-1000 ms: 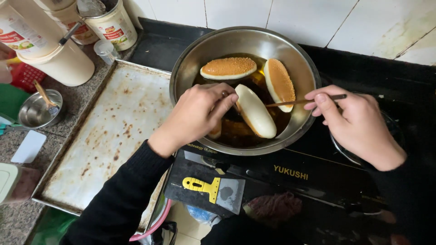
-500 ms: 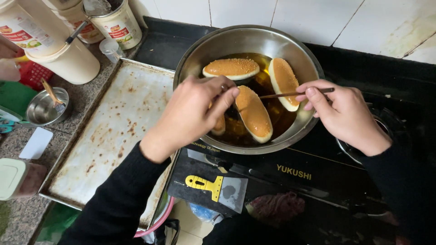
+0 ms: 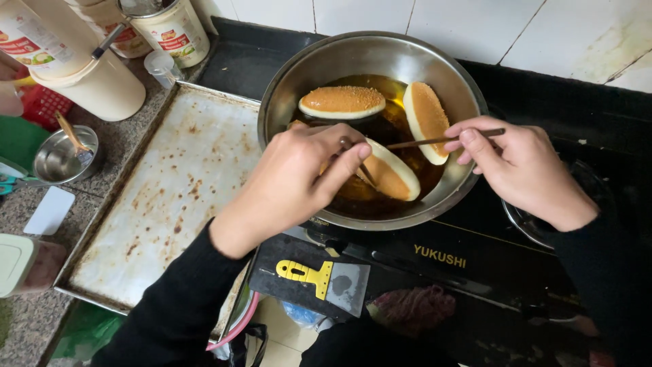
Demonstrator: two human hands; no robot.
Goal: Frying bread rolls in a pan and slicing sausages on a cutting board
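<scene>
Three buns lie in dark oil in a steel pan (image 3: 468,102) on a black stove (image 3: 475,272), seen from the head camera. One bun (image 3: 342,102) sits at the back of the pan, golden top up. A second bun (image 3: 426,121) leans on its edge against the right wall. The third bun (image 3: 397,173) lies tilted near the front, its pale rim showing, partly hidden by the left hand.

The left hand (image 3: 299,180) reaches over the front rim of the pan, fingers curled closed, thumb and forefinger pinching a thin stick (image 3: 360,166) whose tip meets the third bun. The right hand (image 3: 519,166) hovers over the right rim, fingers closed on a second stick (image 3: 435,141) that runs leftward, level, toward the same bun. Both arms wear black sleeves.

Left of the pan, touching it, a stained metal tray (image 3: 170,197) rests on the speckled tabletop (image 3: 20,211). Beyond the tray stand a cream tub (image 3: 95,85) and a labelled can (image 3: 175,30), with a small clear cup (image 3: 161,68) between them. A small steel bowl (image 3: 58,160) with a wooden spoon in it sits at the left edge. A scraper (image 3: 322,278) with a yellow handle lies on the stove's front, below the pan.
</scene>
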